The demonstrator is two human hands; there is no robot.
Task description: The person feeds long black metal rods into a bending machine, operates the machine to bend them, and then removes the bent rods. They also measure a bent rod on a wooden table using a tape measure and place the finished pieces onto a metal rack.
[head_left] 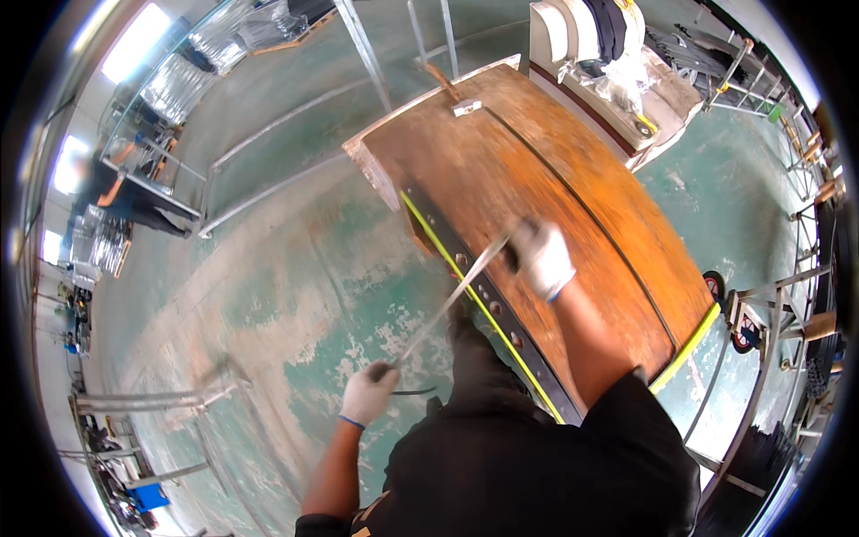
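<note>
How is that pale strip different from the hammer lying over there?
The strip is stretched between the gloved left hand and right hand, while the hammer lies untouched on the table, its handle poking past the edge. The strip is long and thin; the hammer looks shorter, with a chunky head. The strip looks greyish; the hammer has a brown handle and whitish head.

the wooden tabletop (456, 166) lies free between right hand (543, 258) and obstructing hammer (464, 108).
</note>
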